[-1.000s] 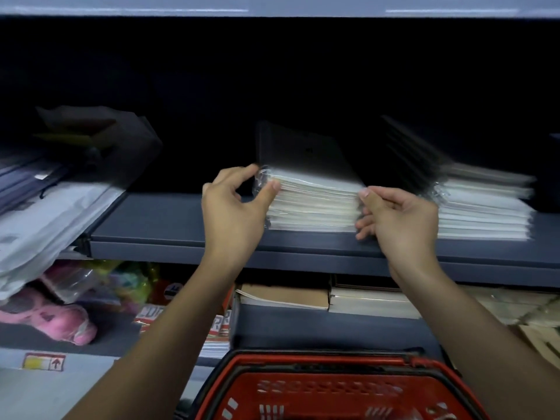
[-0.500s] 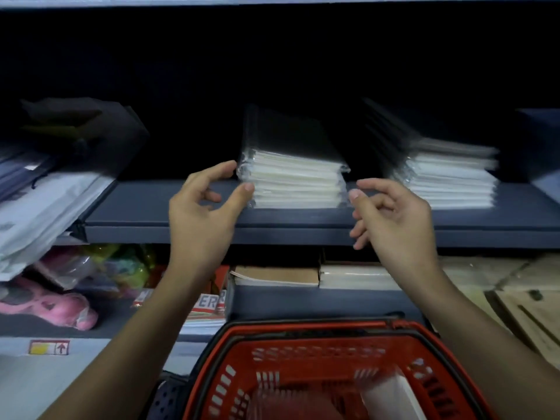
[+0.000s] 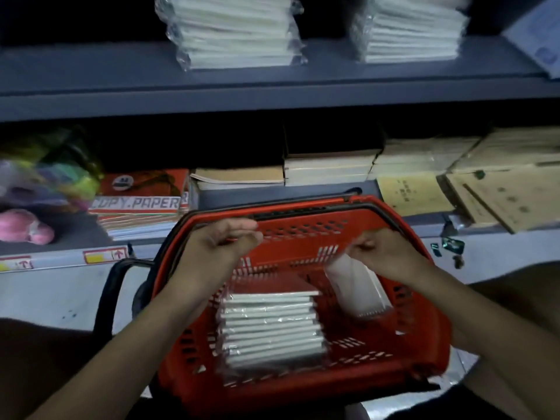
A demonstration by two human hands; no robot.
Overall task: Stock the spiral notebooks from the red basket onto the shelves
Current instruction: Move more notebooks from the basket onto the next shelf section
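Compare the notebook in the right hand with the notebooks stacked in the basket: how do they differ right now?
The single notebook hangs tilted, pinched at its top by the right hand; the basket stack lies flat on the floor of the red basket. The held one is a lone copy, lifted above the floor; the stack holds many. The held one's spiral edge points down; no spiral shows on the stack. Both are white and wrapped in clear plastic.

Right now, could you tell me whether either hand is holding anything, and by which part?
The right hand pinches a plastic-wrapped notebook by its upper edge, its spiral end hanging down over the red basket. The left hand holds nothing.
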